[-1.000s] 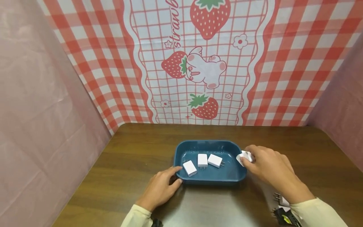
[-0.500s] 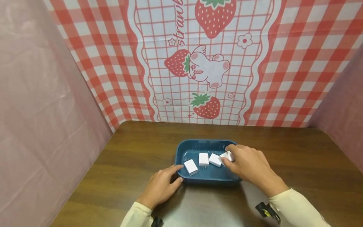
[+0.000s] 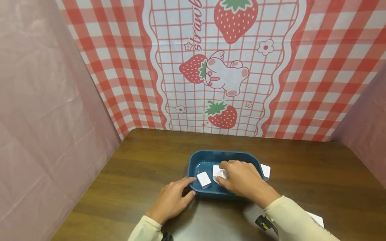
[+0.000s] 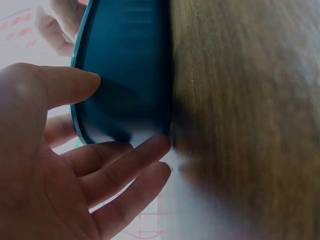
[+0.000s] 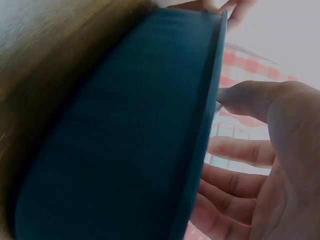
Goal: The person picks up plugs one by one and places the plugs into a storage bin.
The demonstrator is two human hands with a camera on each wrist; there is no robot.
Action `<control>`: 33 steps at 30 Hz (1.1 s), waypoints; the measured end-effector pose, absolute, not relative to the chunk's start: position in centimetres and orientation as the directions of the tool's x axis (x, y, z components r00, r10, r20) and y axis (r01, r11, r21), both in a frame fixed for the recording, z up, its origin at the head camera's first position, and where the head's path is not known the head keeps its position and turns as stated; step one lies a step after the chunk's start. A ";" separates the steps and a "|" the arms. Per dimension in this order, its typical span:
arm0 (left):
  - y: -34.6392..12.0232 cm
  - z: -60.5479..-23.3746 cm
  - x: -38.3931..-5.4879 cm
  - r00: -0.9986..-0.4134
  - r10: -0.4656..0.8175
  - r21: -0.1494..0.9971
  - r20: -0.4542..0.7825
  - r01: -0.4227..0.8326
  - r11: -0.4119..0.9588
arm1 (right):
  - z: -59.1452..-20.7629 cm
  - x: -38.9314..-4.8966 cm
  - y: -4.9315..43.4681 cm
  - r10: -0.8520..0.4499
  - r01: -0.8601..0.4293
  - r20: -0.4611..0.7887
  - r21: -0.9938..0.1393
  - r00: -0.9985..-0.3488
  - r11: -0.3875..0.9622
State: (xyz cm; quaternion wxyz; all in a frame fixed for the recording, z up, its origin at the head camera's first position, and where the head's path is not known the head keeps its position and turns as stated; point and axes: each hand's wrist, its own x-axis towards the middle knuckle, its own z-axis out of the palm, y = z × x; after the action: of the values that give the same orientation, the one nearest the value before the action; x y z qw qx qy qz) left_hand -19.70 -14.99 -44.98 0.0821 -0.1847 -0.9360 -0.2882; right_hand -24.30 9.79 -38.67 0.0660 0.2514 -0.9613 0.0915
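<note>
A deep blue rectangular tray (image 3: 205,154) stands on the wooden table with white plug adapters inside. One adapter (image 3: 204,180) lies at its left; another (image 3: 215,168) is partly covered by my right hand (image 3: 242,179). That hand reaches over the front right of the tray and pinches a small white object (image 3: 222,174) against the middle adapter in this view; I cannot tell its kind. My left hand (image 3: 172,199) holds the tray's left front corner, thumb on the outer wall and index finger over the rim, as the left wrist view also shows.
Just outside the tray's right end is another white adapter (image 3: 265,171). A further white block (image 3: 315,219) shows beside the right sleeve (image 3: 297,219). Behind the table (image 3: 156,144) hangs a red checked strawberry cloth (image 3: 223,77), with a pink curtain (image 3: 57,134) on the left.
My right hand has moved left from the tray's right rim, over the right adapter, to the middle one, with the white object. The adapter outside the right end has come into sight. Left hand unchanged.
</note>
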 end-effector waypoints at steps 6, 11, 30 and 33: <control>-15.0 -45.0 -19.8 -0.913 0.310 0.510 0.267 0.406 0.758 | -39.2 -24.6 8.4 -0.515 -0.541 0.190 -0.121 -0.836 0.832; -15.1 -45.0 -19.8 -0.910 0.309 0.508 0.276 0.411 0.757 | -39.5 -25.0 7.6 -0.546 -0.570 0.190 -0.114 -0.816 0.814; -15.0 -45.3 -20.0 -0.905 0.319 0.500 0.283 0.423 0.756 | -40.2 -25.5 6.1 -0.567 -0.607 0.241 -0.146 -0.788 0.781; -15.0 -45.3 -20.1 -0.903 0.317 0.499 0.290 0.425 0.755 | -40.3 -25.7 5.9 -0.599 -0.648 0.258 -0.195 -0.758 0.737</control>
State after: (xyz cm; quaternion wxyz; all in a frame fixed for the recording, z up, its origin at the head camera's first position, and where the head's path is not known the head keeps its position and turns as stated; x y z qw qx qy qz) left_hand -20.05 -15.03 -45.29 0.0940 -0.1991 -0.9321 -0.2878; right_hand -25.65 5.91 -40.31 0.0892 0.3359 -0.9276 0.1373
